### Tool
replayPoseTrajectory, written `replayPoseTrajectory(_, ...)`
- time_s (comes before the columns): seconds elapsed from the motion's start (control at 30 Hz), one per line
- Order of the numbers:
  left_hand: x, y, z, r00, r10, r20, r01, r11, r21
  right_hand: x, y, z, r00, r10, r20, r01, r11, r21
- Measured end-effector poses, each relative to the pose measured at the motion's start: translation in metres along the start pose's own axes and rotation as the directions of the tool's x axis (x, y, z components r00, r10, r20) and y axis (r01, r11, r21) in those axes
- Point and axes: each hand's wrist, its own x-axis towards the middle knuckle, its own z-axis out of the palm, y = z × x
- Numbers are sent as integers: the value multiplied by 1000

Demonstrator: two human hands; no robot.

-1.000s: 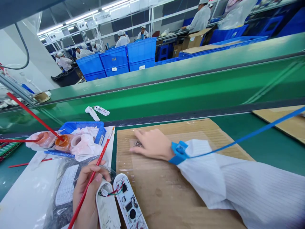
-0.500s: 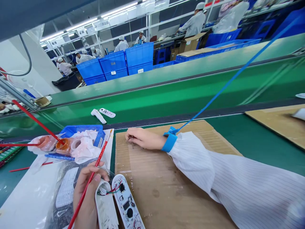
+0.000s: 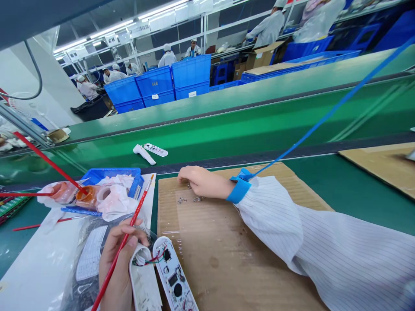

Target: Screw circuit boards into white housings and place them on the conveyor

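My left hand is closed around a white plastic housing half, with a red paintbrush held across the fingers, bristles up. Thin coloured wires run from this housing to the other half, which carries a white circuit board with black components. My right hand, a blue wrist strap on its wrist, rests on the cardboard sheet with its fingers curled down. Its fingertips are hidden, so anything pinched there cannot be made out. Small metal parts lie beside it on the cardboard.
A blue tray on the left holds jars, one an orange jar, and stained tissue. More red brushes stick out there. Beyond the table edge, another opened white device lies on a green conveyor. The strap's blue cord stretches up right.
My right hand has shifted slightly right and uncovered some of the small metal parts. The device on the conveyor has moved right. My left hand stays in place.
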Motion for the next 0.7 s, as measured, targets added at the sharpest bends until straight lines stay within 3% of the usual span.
replayPoseTrajectory(0.2, 0, 0, -1, 1000, -23, -16, 23, 1000, -8, -2, 3, -19, 992, 102, -78, -105, 994, -41)
replayPoseTrajectory(0.3, -1, 2, 0, 999, -34, -20, 34, 999, -14, -4, 14, -28, 967, 215, -139, -221, 975, -35)
replayPoseTrajectory(0.43, -3, 2, 4, 1000, -1, -13, 1, 999, -47, 4, 36, -26, 929, 348, -126, -354, 935, -20)
replayPoseTrajectory(0.6, -2, -2, 11, 958, 275, -79, -276, 961, -7, 65, 58, -18, 881, 461, -104, -467, 883, -39)
replayPoseTrajectory(0.7, 2, -3, 12, 941, 331, -78, -331, 943, 2, 111, 60, -15, 848, 518, -112, -526, 849, -46)
